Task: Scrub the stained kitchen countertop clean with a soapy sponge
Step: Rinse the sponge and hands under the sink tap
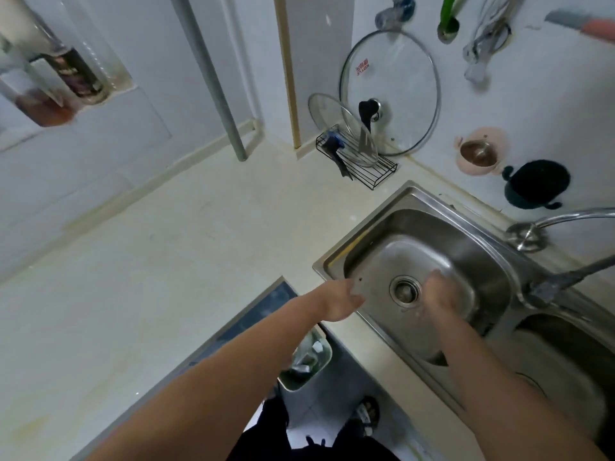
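Observation:
The cream countertop spreads across the left and centre, with faint yellowish stains near its front left and along the back wall. No sponge shows anywhere. My left hand hovers over the near left rim of the steel sink, fingers relaxed and holding nothing. My right hand is down in the basin just right of the drain. It is motion-blurred, its fingers look stretched out, and nothing is visible in it.
A black wire rack with two glass lids stands in the back corner. The tap arcs over the sink's far right, and a second basin lies to the right. A grey pipe meets the counter. A bin stands on the floor.

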